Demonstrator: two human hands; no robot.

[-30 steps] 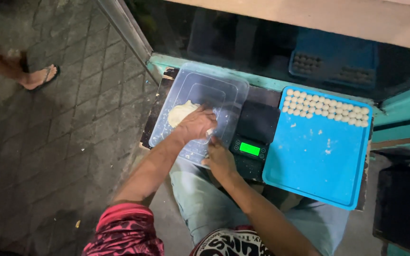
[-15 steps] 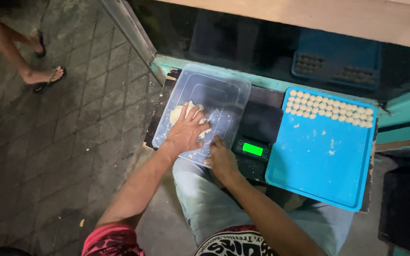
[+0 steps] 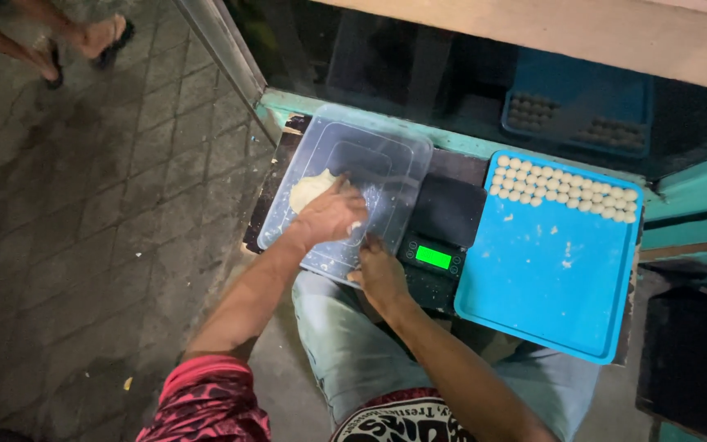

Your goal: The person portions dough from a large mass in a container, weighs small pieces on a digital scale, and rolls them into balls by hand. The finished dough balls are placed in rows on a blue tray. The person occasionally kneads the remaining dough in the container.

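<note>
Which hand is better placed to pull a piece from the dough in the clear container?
Probably the left hand: it is already on the dough inside the clear container. The right hand rests at its near edge.

A black digital scale with a glowing green display [image 3: 434, 257] sits on the teal-painted counter edge [image 3: 484, 147]. Just right of the scale lies a bright blue plastic tray [image 3: 546, 282], with rows of small pale dough balls [image 3: 562, 190] along its far rim. Far left of the scale, over grey paving stones [image 3: 83, 221], a passer-by's sandalled feet [image 3: 83, 41] show.
</note>
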